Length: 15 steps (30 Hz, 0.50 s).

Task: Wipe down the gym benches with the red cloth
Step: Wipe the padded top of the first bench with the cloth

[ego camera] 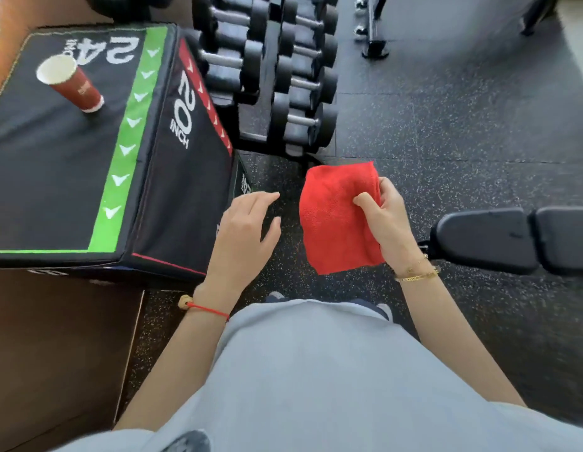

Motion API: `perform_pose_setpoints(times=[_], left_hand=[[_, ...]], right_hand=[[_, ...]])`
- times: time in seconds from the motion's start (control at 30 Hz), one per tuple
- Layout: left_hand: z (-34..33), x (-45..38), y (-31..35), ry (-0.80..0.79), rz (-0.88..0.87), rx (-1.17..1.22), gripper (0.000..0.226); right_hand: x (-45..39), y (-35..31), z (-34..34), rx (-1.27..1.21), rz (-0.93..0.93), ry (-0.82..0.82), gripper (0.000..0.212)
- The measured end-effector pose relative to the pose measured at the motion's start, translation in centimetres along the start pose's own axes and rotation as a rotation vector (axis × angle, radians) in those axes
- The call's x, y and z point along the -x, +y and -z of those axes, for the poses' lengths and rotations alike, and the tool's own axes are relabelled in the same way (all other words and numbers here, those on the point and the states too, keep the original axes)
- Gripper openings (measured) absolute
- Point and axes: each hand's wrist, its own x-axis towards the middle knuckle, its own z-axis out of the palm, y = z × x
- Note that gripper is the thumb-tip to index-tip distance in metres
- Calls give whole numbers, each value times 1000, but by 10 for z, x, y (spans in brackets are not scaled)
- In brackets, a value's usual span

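Note:
My right hand grips the red cloth by its right side, and the folded cloth hangs in front of me above the floor. A short way left of the cloth, my left hand hovers with its fingers relaxed and holds nothing. A black padded gym bench reaches in from the right edge, its near end just right of my right wrist.
A black plyo box with a green stripe stands at the left, with a red paper cup on top. A rack of black dumbbells stands beyond the cloth. Speckled rubber floor stretches to the right, with another machine's base farther back.

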Motion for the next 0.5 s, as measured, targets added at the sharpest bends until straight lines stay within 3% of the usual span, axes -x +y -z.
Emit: perform_pose_setpoints(times=[0.2,0.5], left_hand=[[-62,-8,97,-71,-165,46,39],[-164,2,241,-119,-257,95,38]], right_hand=[[32,26,119,-66,-16,151,13],[60,66,305,-23,-96,270,19]])
